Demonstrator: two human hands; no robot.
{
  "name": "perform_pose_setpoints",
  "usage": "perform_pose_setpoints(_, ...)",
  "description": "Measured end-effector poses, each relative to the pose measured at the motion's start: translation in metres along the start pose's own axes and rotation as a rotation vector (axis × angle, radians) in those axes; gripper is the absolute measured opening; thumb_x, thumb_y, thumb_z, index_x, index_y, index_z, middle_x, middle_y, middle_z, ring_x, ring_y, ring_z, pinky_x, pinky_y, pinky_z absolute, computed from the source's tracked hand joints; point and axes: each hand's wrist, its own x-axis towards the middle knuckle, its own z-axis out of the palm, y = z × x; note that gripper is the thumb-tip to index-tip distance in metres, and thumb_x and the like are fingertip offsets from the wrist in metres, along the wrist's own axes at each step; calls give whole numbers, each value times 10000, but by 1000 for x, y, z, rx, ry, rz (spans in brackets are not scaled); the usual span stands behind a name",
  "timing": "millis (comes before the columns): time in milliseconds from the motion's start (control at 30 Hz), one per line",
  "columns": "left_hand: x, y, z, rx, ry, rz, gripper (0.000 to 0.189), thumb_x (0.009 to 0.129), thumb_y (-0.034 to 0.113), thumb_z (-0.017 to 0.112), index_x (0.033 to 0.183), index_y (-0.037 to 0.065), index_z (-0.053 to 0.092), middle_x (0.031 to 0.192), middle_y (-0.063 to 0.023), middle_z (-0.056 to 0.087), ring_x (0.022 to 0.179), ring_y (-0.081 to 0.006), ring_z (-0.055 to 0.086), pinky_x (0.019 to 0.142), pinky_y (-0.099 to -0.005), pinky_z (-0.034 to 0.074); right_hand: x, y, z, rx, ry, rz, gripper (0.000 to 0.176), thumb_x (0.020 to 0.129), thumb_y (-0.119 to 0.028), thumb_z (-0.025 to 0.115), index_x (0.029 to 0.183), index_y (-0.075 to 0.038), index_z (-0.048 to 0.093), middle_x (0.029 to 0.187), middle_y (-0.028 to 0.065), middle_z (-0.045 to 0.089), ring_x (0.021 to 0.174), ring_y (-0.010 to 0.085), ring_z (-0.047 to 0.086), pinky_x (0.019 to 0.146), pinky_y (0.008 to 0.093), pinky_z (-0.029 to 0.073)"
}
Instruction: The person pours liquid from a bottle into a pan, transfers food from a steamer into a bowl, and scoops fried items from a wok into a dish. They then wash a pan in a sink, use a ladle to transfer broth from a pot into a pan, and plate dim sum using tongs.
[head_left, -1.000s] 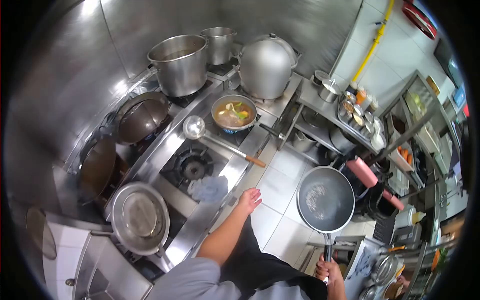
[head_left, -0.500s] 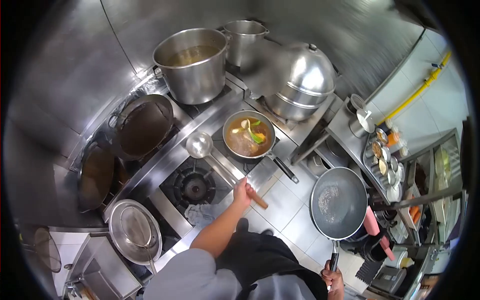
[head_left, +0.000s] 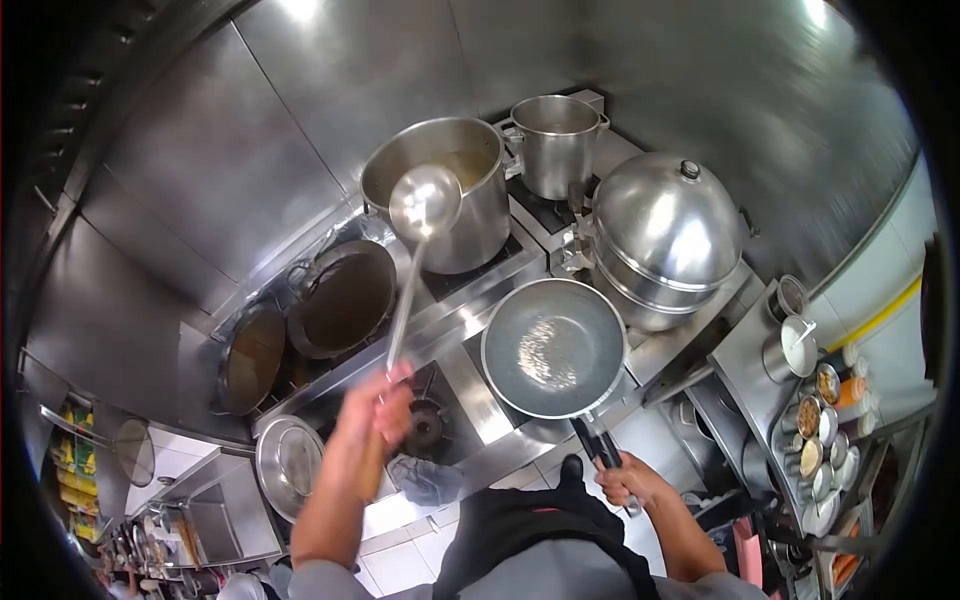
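My left hand [head_left: 372, 418], blurred, is closed around the wooden handle of a long metal ladle [head_left: 425, 205]. The ladle's bowl overlaps the front rim of a big stockpot [head_left: 468, 225] with liquid inside. My right hand [head_left: 630, 480] grips the black handle of a grey frying pan [head_left: 585, 345], whose inside shows only shiny streaks. This pan covers the burner spot where a smaller pan of broth stood; that pan is hidden, apart from what looks like a second dark handle beneath.
A domed steamer [head_left: 670, 230] stands right of the frying pan, a smaller pot [head_left: 555, 150] behind it. Two dark woks [head_left: 345, 300] sit at left. A bare burner [head_left: 428, 422] and a cloth [head_left: 425, 480] lie near my left hand. Seasoning containers [head_left: 815, 440] line the right shelf.
My left hand has raised the ladle from the stove front toward the stockpot. My right hand has brought the frying pan from the right side over the stove, covering the broth pan. The view has shifted.
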Motion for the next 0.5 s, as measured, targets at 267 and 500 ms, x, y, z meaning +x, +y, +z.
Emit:
perform_pose_setpoints(267, 199, 145, 23, 1323, 470, 286, 256, 864, 113, 579, 1092, 1, 609, 636, -65, 598, 514, -197, 603, 501, -381, 510, 70, -76, 2, -108, -116, 47, 245, 891, -5, 668, 885, -113, 449, 599, -34, 413, 422, 69, 398, 386, 277, 351)
perform_pose_setpoints(500, 264, 188, 31, 1938, 564, -13, 220, 778, 122, 582, 702, -19, 732, 689, -197, 714, 648, -292, 725, 653, -425, 570, 68, -86, -8, -123, -140, 53, 240, 895, -17, 672, 877, -113, 452, 607, -37, 420, 436, 63, 406, 391, 266, 351)
